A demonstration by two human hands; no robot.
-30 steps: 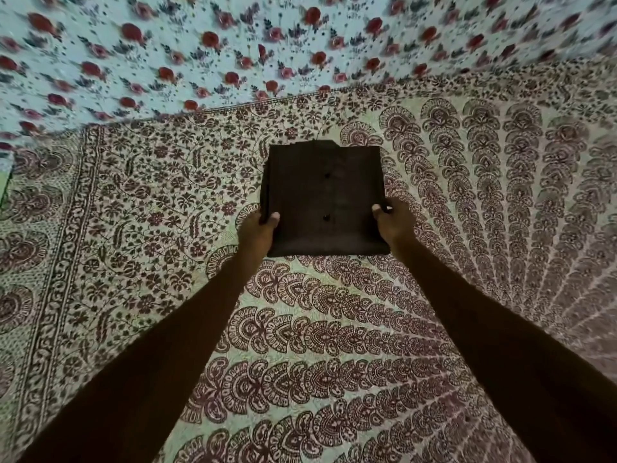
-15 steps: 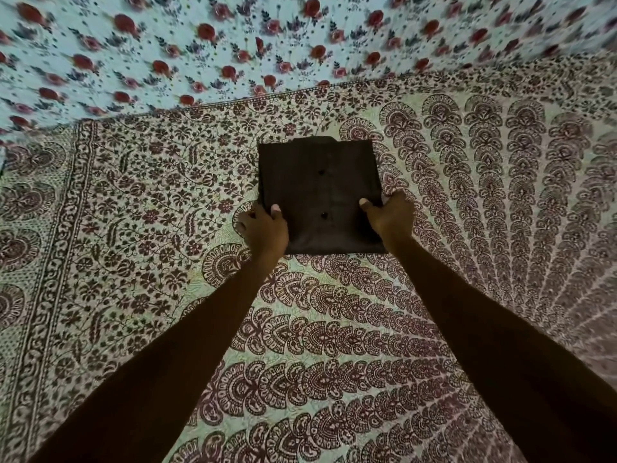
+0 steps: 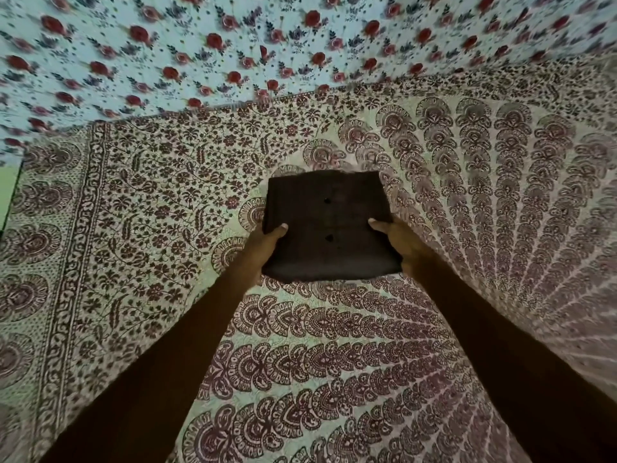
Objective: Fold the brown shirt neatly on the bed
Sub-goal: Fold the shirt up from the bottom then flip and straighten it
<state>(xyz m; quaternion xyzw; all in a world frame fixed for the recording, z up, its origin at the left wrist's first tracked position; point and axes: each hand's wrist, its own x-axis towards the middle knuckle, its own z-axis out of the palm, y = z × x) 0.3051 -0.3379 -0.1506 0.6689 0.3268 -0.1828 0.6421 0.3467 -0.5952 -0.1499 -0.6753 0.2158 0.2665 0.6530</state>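
Note:
The brown shirt (image 3: 329, 225) is a folded dark square with two buttons showing on its top face. It is over the patterned bedspread (image 3: 317, 355), near the middle of the view, and its near edge looks raised off the bed. My left hand (image 3: 267, 243) grips its near left edge, thumb on top. My right hand (image 3: 399, 243) grips its near right edge the same way. The fingers of both hands are hidden under the cloth.
The bedspread's floral border runs down the left side (image 3: 66, 262). A light blue cloth with red roses (image 3: 233, 55) lies across the far end of the bed. A green strip shows at the far left edge (image 3: 6, 195).
Both hands have slid under the shirt's sides and drawn the folded shirt nearer to me and lifted it. The view has tilted, so the shirt sits lower in frame.

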